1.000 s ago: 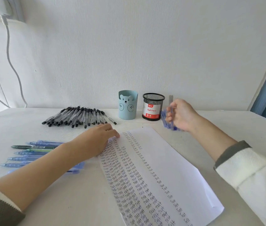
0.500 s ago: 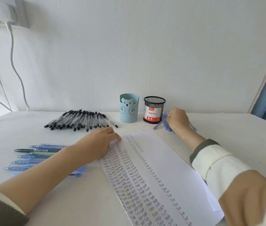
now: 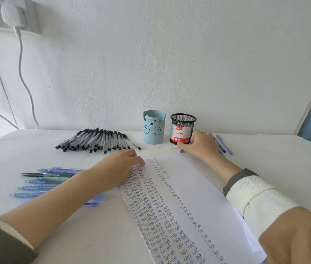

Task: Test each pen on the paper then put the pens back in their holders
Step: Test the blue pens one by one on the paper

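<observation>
Right hand (image 3: pixel 202 146) lowered the blue plastic pens (image 3: pixel 222 144), still gripped, to 3 o'clock of the black mesh holder (image 3: pixel 182 128) (testing's next, probably).

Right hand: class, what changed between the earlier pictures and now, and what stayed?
The right hand lowered its raised bundle of blue pens onto the table beside the mesh holder, now resting over them. The left hand, paper and black pens stayed put.

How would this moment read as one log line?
left hand: presses paper | right hand: holds blue pens beside mesh pen holder
</observation>
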A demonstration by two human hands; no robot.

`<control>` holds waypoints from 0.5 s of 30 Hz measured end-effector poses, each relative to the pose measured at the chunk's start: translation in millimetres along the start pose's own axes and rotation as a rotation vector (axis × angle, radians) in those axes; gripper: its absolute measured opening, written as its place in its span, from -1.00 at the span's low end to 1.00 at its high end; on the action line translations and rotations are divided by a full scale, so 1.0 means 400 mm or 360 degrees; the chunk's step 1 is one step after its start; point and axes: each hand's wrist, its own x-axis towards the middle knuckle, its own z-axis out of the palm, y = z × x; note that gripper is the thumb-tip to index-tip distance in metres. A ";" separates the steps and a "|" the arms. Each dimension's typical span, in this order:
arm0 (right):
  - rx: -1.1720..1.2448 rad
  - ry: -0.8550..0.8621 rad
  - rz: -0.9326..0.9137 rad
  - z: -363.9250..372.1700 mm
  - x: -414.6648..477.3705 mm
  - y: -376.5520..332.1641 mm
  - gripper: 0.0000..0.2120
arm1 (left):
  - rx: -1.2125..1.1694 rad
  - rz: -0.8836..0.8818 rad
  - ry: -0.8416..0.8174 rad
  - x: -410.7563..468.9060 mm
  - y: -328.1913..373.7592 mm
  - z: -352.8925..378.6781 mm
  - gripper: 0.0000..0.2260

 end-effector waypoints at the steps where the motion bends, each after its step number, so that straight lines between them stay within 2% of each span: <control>1: -0.0010 0.0016 0.0001 0.002 0.000 -0.002 -0.54 | 0.0005 -0.0005 -0.0010 0.001 -0.002 0.001 -0.58; 7: -0.0001 0.0111 0.0070 -0.012 0.004 0.014 -0.80 | 0.0018 -0.0014 -0.0056 0.002 -0.003 0.003 -0.58; 12: -0.0248 0.0144 0.0094 -0.019 0.002 0.020 -0.77 | -0.0044 -0.0023 -0.0103 -0.001 -0.006 0.000 -0.57; 15: -0.0378 0.0150 0.0129 -0.032 -0.001 0.018 -0.72 | -0.0177 -0.0060 0.0005 -0.001 -0.016 -0.023 -0.59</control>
